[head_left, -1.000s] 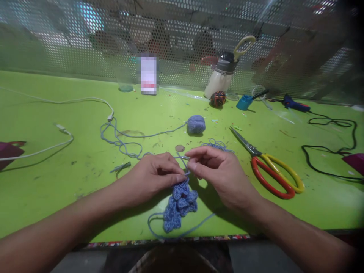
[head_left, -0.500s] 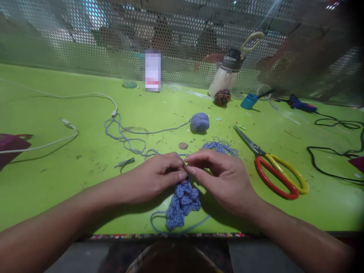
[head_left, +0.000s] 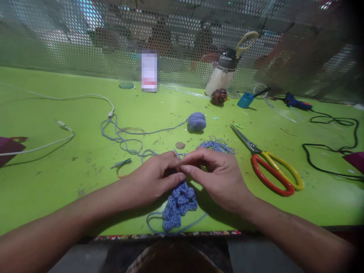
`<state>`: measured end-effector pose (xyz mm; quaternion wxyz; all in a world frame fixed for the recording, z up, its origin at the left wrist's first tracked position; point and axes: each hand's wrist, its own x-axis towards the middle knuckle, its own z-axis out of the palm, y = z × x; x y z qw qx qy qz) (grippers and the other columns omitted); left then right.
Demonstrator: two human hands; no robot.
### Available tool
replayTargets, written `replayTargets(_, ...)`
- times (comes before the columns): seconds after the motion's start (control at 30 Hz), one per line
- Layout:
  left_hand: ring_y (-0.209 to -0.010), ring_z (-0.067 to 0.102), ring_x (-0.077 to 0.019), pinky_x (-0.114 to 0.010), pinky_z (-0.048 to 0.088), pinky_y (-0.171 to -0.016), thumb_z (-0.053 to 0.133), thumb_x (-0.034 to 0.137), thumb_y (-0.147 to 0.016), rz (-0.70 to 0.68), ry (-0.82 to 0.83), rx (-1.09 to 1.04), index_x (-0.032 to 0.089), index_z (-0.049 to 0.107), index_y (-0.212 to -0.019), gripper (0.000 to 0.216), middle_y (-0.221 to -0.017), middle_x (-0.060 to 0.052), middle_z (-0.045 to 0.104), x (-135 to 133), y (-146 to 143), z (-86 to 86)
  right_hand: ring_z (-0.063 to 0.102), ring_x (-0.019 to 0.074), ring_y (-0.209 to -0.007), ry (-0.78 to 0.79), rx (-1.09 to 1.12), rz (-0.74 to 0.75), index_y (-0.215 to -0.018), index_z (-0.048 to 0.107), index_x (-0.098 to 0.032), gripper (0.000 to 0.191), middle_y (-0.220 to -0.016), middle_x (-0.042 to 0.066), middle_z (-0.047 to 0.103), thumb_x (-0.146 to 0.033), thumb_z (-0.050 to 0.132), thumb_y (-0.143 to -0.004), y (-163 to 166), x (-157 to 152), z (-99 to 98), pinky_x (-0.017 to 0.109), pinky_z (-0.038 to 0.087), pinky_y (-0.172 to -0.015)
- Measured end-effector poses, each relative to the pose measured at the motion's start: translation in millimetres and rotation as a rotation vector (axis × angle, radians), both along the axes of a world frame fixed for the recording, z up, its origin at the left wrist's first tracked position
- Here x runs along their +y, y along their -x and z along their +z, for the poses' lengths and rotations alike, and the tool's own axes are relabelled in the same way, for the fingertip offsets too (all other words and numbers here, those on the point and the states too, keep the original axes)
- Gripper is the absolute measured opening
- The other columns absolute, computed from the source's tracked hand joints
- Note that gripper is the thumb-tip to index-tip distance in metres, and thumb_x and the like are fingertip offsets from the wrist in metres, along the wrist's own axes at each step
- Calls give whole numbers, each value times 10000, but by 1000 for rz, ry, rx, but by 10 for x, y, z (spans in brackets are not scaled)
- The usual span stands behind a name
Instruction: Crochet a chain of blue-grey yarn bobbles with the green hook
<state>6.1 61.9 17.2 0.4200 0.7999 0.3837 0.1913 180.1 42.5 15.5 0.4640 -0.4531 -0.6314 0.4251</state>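
Observation:
A blue crocheted piece hangs from my fingers onto the green table near its front edge. My left hand pinches the top of the piece, fingers closed. My right hand is closed too, fingertips meeting the left hand's at the top of the piece, pinching the blue yarn there. A strand of blue yarn runs from my hands in loops to a small blue yarn ball. A loose bundle of blue yarn lies just behind my right hand.
Red-and-yellow scissors lie to the right. At the back stand a white bottle, a multicoloured yarn ball, a blue cap and a glue gun with its black cord. A white cable crosses the left. Perforated screen behind.
My two hands have come closer together until the fingertips touch above the crocheted piece. The view has shifted slightly.

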Motion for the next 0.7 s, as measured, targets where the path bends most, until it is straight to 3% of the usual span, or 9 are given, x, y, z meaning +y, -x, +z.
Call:
replayTargets(0.23,-770,522,-166,-314,415,-733,460,282,-912,-8,72,-26,182,585,-775,211,-809,-22,553,19,21,44,649,142,-713,-4,41,-22,-841,709,-183,51,-808,25,731,-207,674,-812,-54,40,40,272,506,-637)
replayTargets(0.37,-775,528,-161,-312,411,-745,472,283,-922,-20,105,-53,182,613,-796,214,-814,-20,555,40,69,36,619,137,-671,-20,-229,141,-781,699,-163,109,-722,20,700,-187,622,-854,-143,72,122,275,473,-622)
replayTargets(0.47,-791,537,-165,-319,410,-760,469,282,-925,-44,101,-57,177,627,-804,224,-828,-24,562,50,87,30,600,141,-693,-142,-416,221,-789,700,-149,109,-732,30,683,-156,615,-857,-177,67,172,287,454,-651)
replayTargets(0.7,-811,539,-182,-337,414,-765,479,274,-905,-37,75,-33,171,628,-837,193,-853,-37,571,45,63,26,576,137,-706,-225,-520,233,-781,665,-157,95,-728,17,655,-126,618,-857,-169,56,146,269,425,-656)
